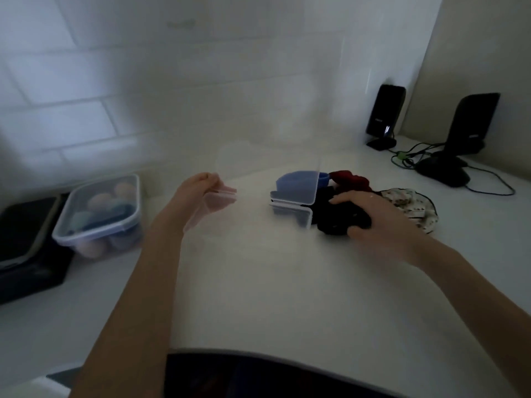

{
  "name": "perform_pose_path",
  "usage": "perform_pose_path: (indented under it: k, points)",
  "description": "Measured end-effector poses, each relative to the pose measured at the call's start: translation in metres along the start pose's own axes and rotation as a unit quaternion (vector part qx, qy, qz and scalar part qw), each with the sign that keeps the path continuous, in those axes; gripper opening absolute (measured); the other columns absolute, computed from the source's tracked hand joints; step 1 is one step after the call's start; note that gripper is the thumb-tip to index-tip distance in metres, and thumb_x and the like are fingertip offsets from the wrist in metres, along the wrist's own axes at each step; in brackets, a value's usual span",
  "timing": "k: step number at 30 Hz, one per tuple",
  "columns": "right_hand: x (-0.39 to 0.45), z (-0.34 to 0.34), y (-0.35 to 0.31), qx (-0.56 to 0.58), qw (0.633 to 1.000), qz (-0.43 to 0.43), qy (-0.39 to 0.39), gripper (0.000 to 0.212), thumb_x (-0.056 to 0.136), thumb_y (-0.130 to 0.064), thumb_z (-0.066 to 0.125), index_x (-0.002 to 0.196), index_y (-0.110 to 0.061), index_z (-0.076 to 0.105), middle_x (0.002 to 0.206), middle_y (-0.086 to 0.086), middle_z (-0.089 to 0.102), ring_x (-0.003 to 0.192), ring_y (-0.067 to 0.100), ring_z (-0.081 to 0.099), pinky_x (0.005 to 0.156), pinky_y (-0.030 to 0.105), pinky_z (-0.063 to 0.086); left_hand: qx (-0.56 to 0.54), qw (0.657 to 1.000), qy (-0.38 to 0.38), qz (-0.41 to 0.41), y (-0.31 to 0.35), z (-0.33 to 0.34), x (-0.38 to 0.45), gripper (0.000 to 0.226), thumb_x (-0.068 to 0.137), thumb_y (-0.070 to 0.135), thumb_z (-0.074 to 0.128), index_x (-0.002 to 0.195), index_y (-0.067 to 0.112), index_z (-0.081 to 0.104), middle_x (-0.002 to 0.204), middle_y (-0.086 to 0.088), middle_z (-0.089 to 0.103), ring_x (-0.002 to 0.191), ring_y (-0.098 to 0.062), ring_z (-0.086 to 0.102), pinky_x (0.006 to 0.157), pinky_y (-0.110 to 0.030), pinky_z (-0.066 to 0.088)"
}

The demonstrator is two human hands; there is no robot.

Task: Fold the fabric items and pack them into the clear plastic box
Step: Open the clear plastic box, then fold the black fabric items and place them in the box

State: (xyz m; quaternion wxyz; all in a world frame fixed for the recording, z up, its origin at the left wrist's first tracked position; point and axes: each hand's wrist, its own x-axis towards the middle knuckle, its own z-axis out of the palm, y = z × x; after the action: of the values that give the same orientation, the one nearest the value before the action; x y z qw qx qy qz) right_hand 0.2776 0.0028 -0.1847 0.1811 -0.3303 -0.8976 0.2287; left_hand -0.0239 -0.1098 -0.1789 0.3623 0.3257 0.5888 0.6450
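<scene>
The clear plastic box [296, 209] stands mid-counter, blurred and almost see-through, with its latch flaps showing on the right side. My left hand [198, 193] pinches the box's left edge; I cannot tell whether that edge is lid or wall. My right hand [370, 222] lies to the right of the box with its fingers curled on a bunched black fabric [333, 222]. A blue fabric [298, 180] shows at the box's far right corner. A red fabric [349, 176] lies behind the black one, and a white patterned fabric [413, 205] lies to the right.
A second lidded clear container [100, 214] holding round items stands at the left, beside a black object [26, 245]. Two black speakers [385, 116] [465, 136] with cables stand at the back right. A tiled wall runs behind the white counter [273, 297].
</scene>
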Motion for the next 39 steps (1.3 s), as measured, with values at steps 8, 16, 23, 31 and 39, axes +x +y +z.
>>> perform_pose_path:
  k: [8, 16, 23, 31, 39]
  points:
    - [0.004, 0.03, 0.013, -0.16, 0.983, -0.073, 0.056, 0.046, 0.079, -0.01, 0.061, 0.123, -0.023, 0.059, 0.121, 0.001, 0.064, 0.115, 0.021, 0.055, 0.099, 0.028, 0.037, -0.07, 0.997, 0.035, -0.013, -0.019, 0.003, -0.003, 0.029, 0.099, 0.018, 0.04, 0.074, 0.008, 0.047, 0.064, -0.003, 0.073, 0.053, -0.018, 0.07, 0.054, -0.024, 0.058]
    - [0.004, 0.019, -0.006, 0.062, 0.961, -0.038, 0.266, 0.028, 0.083, 0.0, 0.058, 0.102, -0.019, 0.065, 0.091, -0.015, 0.064, 0.09, 0.01, 0.059, 0.077, 0.005, 0.037, -0.04, 0.996, 0.079, 0.006, -0.025, 0.008, -0.002, 0.026, 0.095, 0.013, 0.048, 0.07, 0.01, 0.05, 0.068, -0.006, 0.07, 0.049, -0.019, 0.066, 0.051, -0.024, 0.056]
    - [0.028, -0.015, -0.049, 0.339, 0.885, -0.068, 0.313, 0.016, 0.088, -0.005, 0.057, 0.099, -0.017, 0.06, 0.086, -0.004, 0.067, 0.075, 0.006, 0.064, 0.068, 0.021, 0.053, 0.074, 0.992, 0.085, 0.053, -0.025, 0.027, -0.008, 0.025, 0.092, 0.014, 0.054, 0.117, 0.011, 0.05, 0.115, -0.012, 0.058, 0.075, -0.019, 0.064, 0.053, -0.024, 0.055]
    - [0.068, -0.011, -0.096, 0.427, 0.864, -0.102, 0.246, 0.008, 0.091, -0.007, 0.055, 0.096, -0.012, 0.052, 0.087, 0.011, 0.064, 0.075, 0.017, 0.064, 0.068, 0.033, 0.055, 0.245, 0.922, 0.082, 0.288, -0.009, 0.033, -0.022, 0.069, 0.081, 0.047, 0.057, 0.141, 0.02, 0.038, 0.145, 0.006, 0.042, 0.133, -0.006, 0.039, 0.111, -0.027, 0.03]
    - [0.091, 0.014, -0.109, 0.458, 0.864, -0.077, 0.196, 0.014, 0.094, -0.012, 0.053, 0.089, -0.013, 0.04, 0.085, 0.023, 0.064, 0.079, 0.027, 0.065, 0.072, 0.049, 0.056, 0.197, 0.958, -0.121, 0.171, 0.037, 0.065, -0.013, 0.042, 0.072, 0.034, 0.074, 0.109, 0.017, 0.064, 0.104, -0.006, 0.073, 0.095, -0.02, 0.07, 0.091, -0.044, 0.054]
